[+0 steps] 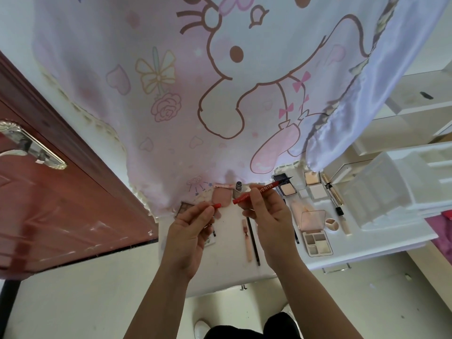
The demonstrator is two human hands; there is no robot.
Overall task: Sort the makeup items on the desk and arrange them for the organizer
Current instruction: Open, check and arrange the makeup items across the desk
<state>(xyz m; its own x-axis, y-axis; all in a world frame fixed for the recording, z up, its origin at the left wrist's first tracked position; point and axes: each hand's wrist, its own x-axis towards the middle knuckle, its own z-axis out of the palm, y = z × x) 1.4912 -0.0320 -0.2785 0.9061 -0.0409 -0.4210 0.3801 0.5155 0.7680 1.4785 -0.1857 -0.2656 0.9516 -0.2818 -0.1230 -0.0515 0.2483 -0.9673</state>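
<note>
Two hands up over the white desk (367,250), both pinching. Right hand (266,216) has thumb and fingers closed on a red liner pen (263,190), body angled from 7 toward 1 o'clock, dark tip at the upper end. Left hand (189,231) has fingertips closed on a small red cap (216,205), just apart from the pen's lower end at 9 o'clock of it. Cap is off the pen.

Item count on the desk, what I can make out:
- 1 pink blush compact (221,196), open, at 12 o'clock of the left hand, behind the cap.
- 1 small bottle (238,188) with a dark top, just beside the blush at its 3 o'clock.
- 1 dark eyeshadow palette (186,207), partly under the curtain edge, at 9 o'clock of the blush.
- 1 pink tube (247,241) and 1 black pencil (254,243), side by side between the wrists.
- 1 black compact (285,188), open, at 2 o'clock of the right hand.
- 1 pale square compact (315,187), open, at 3 o'clock of the black one.
- 1 four-pan palette (316,238) with clear lid up, at 3 o'clock of the right wrist.
- 1 round three-part pot (332,225) touching or just beside that palette.
- 1 long wand (337,206) with black collar, lying at 3 o'clock of the pale compact.

1 white organizer (391,192) at the desk's 3 o'clock end. Cartoon-print curtain (195,94) hangs at 12 o'clock, its hem over the desk's back edge. Red door (61,204) at 9 o'clock.
</note>
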